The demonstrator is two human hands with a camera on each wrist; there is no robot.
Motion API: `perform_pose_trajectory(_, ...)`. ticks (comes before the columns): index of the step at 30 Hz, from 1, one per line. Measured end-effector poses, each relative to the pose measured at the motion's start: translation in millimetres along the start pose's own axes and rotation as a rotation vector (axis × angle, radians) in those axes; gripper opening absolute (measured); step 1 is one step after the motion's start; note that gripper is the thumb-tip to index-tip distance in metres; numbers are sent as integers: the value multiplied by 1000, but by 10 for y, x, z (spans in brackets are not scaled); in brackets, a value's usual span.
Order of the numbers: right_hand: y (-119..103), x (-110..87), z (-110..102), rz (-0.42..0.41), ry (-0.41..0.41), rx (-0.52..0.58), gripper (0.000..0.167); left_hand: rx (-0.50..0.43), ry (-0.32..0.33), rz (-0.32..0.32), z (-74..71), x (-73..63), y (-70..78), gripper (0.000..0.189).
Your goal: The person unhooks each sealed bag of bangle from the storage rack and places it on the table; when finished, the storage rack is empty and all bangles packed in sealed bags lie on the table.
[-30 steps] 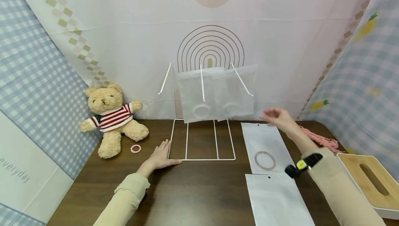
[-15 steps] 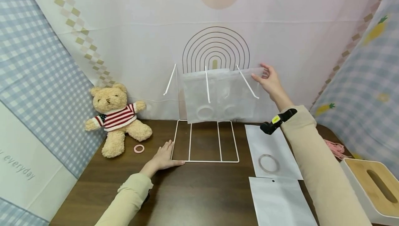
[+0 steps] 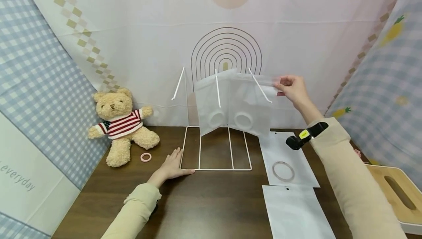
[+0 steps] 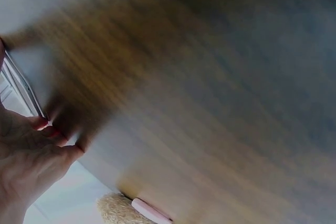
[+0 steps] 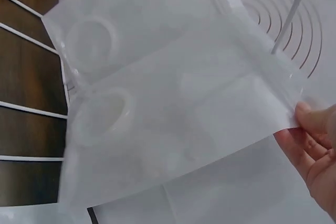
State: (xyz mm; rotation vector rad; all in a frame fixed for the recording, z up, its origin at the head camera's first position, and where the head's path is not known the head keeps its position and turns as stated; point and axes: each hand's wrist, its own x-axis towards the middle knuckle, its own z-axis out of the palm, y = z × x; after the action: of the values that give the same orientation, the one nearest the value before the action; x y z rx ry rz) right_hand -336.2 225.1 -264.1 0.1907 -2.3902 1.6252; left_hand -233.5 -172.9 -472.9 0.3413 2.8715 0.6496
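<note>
Two frosted plastic bags hang from a white wire rack (image 3: 215, 170), each with a ring shape in its lower part. My right hand (image 3: 293, 89) pinches the upper right corner of the right bag (image 3: 243, 98) between thumb and fingers, and the right wrist view shows this grip (image 5: 310, 135) close up. Beside it the left bag (image 3: 209, 101) hangs slightly angled, overlapped by the middle prong (image 3: 218, 89). My left hand (image 3: 171, 165) rests with straight fingers on the front left corner of the rack's base.
Two more bags lie on the table at right: a far one (image 3: 268, 151) with a ring (image 3: 283, 171), and a nearer one (image 3: 296, 209). A box with a slotted wooden lid (image 3: 389, 180) stands at far right. A teddy bear (image 3: 123, 125) and a pink ring (image 3: 145, 157) are at left.
My right hand has risen from above the table to the right bag's corner and grips it. The bags have swung, now angled apart from each other. My left hand stays on the rack.
</note>
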Motion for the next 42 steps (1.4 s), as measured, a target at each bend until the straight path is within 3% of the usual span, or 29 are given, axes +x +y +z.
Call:
perform_pose_trajectory(4,-56,-119,-67,46,-17,-52,35,7,-4,-1,11,8,0,100)
perform_pose_trajectory(15,-216,-555,-276,128,-103,-54,44,14,1,11,28,12,-30,101)
perform_pose_trajectory(25,-238,-955,-469,118,-128,-15,6,-1,-13,14,1,-20,-14,101)
perform_pose_trajectory(29,-264,-1074,-512,101,-131,19,3,1,-17,14,1,-13,-19,101)
perform_pose_trajectory(38,-241,-1329,-392,53,-298,240,15,0,-30,7,-15,-17,-12,100)
perform_pose_trajectory(42,-115,-1418,-228,85,-352,283,19,0,-22,6,-19,-9,-4,99)
